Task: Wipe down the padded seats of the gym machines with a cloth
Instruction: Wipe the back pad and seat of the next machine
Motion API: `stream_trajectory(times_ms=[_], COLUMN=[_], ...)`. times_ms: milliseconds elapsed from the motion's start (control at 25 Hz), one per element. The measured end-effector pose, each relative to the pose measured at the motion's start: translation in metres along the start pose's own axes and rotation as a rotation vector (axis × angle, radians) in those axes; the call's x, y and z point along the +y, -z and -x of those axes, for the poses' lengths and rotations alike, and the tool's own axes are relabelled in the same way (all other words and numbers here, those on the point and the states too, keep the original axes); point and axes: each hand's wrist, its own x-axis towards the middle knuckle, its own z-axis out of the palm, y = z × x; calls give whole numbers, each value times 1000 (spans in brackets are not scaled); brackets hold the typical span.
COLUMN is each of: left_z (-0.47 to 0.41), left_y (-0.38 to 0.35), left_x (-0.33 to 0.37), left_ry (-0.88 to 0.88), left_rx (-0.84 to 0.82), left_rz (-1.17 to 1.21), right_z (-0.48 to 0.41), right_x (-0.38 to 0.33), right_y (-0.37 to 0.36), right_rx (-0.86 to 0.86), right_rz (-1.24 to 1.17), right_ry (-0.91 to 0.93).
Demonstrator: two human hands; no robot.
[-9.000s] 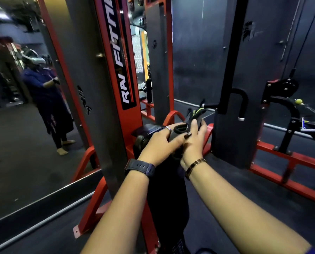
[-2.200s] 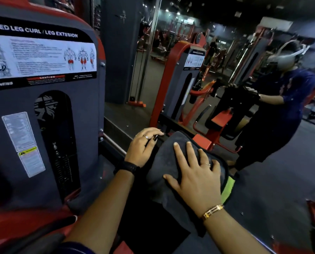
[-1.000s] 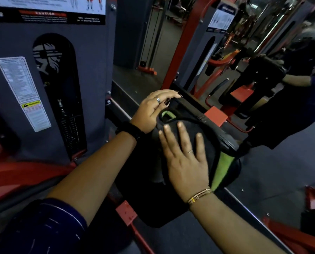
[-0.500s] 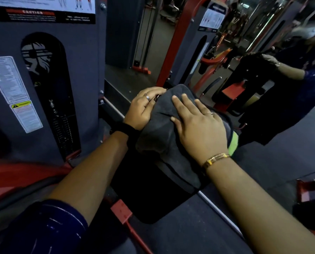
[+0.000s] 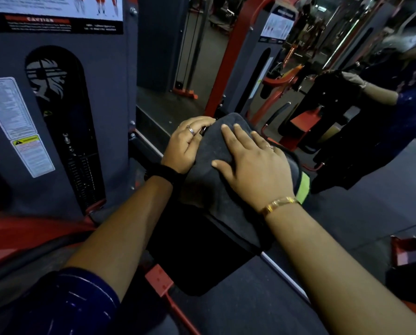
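- Now the grey cloth (image 5: 209, 170) drapes over the black pad (image 5: 202, 252) at its top edge.
- On it the right hand (image 5: 255, 172) presses flat, fingers apart.
- Beside it the left hand (image 5: 184, 146) curls its fingers round the pad's top-left corner.

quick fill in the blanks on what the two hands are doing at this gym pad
The right hand lies flat on a cloth that is mostly ____. The left hand grips the cloth's edge atop the ____ pad. The gold bracelet sits on the ____ wrist.
Missing: grey, black, right.
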Motion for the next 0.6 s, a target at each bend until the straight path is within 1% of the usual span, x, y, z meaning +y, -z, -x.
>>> stream_trajectory(times_ms=[40, 80, 120, 280, 360, 440, 520, 600], left_z=[0, 0, -1, 0, -2, -1, 0, 0], left_y=[-1, -1, -1, 1, 0, 0, 2, 3], left_x=[0, 2, 3, 7, 7, 6, 1, -3], left_ry=[5, 7, 9, -24, -19, -11, -39, -68], left_rx=[-2, -4, -4, -4, -24, -12, -1, -39], left_rz=[-3, -15, -22, -39, -30, -29, -40, -59], right_z=[-3, -1, 8, 65, 85, 103, 118, 129], right_x=[3, 7, 11, 23, 27, 23, 14, -1], right_y=[0, 0, -1, -27, -48, -70, -95, -118], right_rx=[-49, -52, -9, 336, 468, 549, 548, 462], right_rz=[9, 24, 42, 44, 30, 49, 157, 270], right_ry=[6, 1, -15, -101, -117, -108, -78, -31])
